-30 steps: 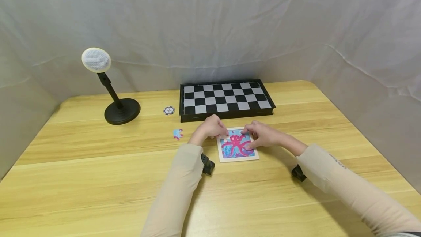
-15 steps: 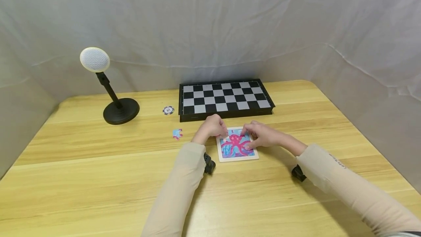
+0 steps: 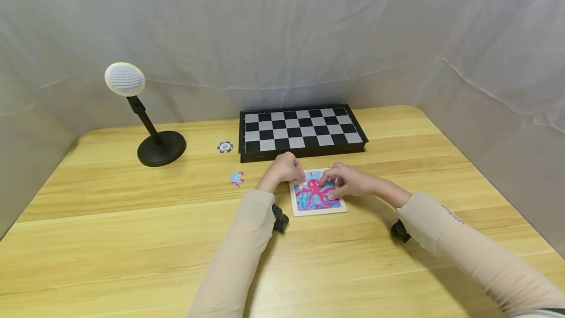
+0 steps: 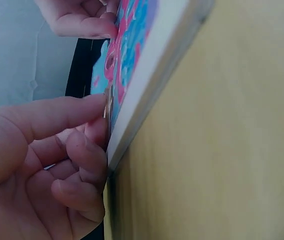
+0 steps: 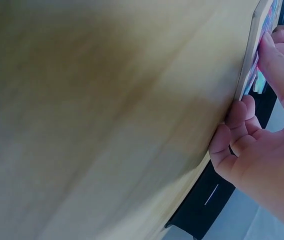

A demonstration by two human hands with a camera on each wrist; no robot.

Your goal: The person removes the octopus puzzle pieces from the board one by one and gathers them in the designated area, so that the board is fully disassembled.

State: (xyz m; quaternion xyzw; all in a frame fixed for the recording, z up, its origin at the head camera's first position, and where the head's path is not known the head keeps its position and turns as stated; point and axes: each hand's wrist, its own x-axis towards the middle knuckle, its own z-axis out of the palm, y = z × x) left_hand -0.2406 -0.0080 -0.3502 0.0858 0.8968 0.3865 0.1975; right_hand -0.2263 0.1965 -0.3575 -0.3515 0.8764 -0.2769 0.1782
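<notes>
A square octopus jigsaw puzzle (image 3: 314,201) in a pale frame lies on the table. At its upper left corner is my left hand (image 3: 285,167); in the left wrist view, its thumb and a finger pinch a thin puzzle piece (image 4: 108,107) seen edge-on. My right hand (image 3: 351,180) reaches in from the right, index finger and thumb apart and touching the picture. Its lower fingers rest beside the frame in the right wrist view. A light blue part of the puzzle (image 4: 99,70) stands out from the surface in the left wrist view. One loose puzzle piece (image 3: 237,179) lies to the left.
Behind the puzzle sits a black-and-white chessboard (image 3: 304,130). A poker chip (image 3: 225,146) lies left of it. Farther left stands a round white mesh-topped object on a black stand (image 3: 162,148). Grey cloth (image 3: 282,38) hangs behind the wooden table (image 3: 132,249).
My right index finger has slid left and slightly down over the octopus's head. My left hand stays at the upper left corner. The view has shifted slightly.
</notes>
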